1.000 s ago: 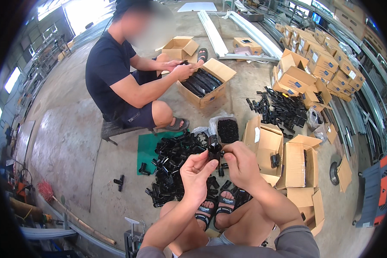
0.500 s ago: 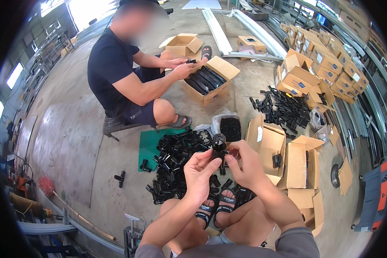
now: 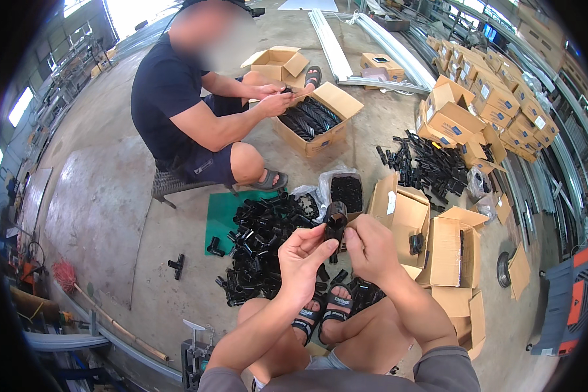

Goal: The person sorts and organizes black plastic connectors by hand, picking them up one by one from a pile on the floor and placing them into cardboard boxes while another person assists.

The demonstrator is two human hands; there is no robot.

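Observation:
A black tubular pipe fitting (image 3: 336,222) is held up in front of me, its round open end pointing upward. My left hand (image 3: 304,261) pinches its left side between thumb and fingers. Against the fitting's right side, the thumb and curled fingers of my right hand (image 3: 374,247) are pressed together; whether they hold a small part there is hidden. Below lies a heap of similar black fittings (image 3: 258,251), partly on a green mat (image 3: 219,212). Just beyond my hands stands a plastic-lined container of small black pieces (image 3: 346,191).
Open cardboard boxes (image 3: 445,251) stand to my right, and one fitting (image 3: 416,244) rests inside the nearer-left box. A seated person (image 3: 176,111) handles a black part over a box of stacked fittings (image 3: 310,121). Another black pile (image 3: 431,163) lies farther right. A tool case (image 3: 571,300) stands far right.
My right hand has turned and its fingers have curled in closer against the fitting. The fitting has tilted slightly. The other person's hands have shifted a little.

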